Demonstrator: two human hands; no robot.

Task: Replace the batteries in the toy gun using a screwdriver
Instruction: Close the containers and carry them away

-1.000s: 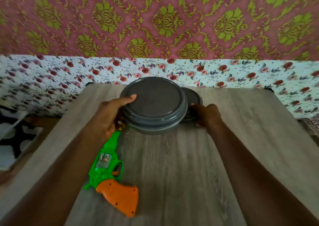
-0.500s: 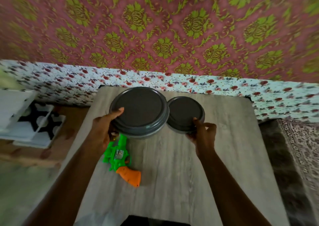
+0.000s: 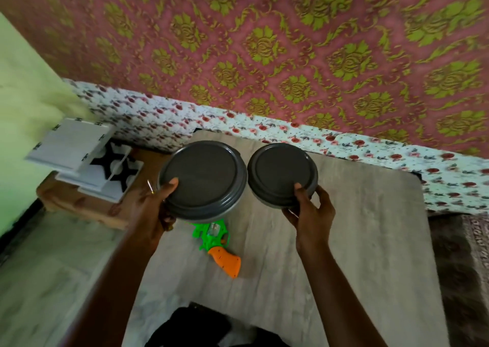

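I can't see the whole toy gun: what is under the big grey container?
The toy gun lies on the table below it: green body and orange grip show; its barrel end is covered by the container.

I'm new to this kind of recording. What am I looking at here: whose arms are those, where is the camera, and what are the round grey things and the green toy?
No machine here: a person works with bare hands. All the pictures come from one wide camera worn on the head, looking down, so the arms reach in from below. The left hand grips the bigger round grey container. A thin rod, perhaps the screwdriver, pokes out of that hand too. The right hand grips the smaller grey container. Both lids are on. The green and orange toy gun lies on the wooden table, its barrel hidden behind the bigger container.
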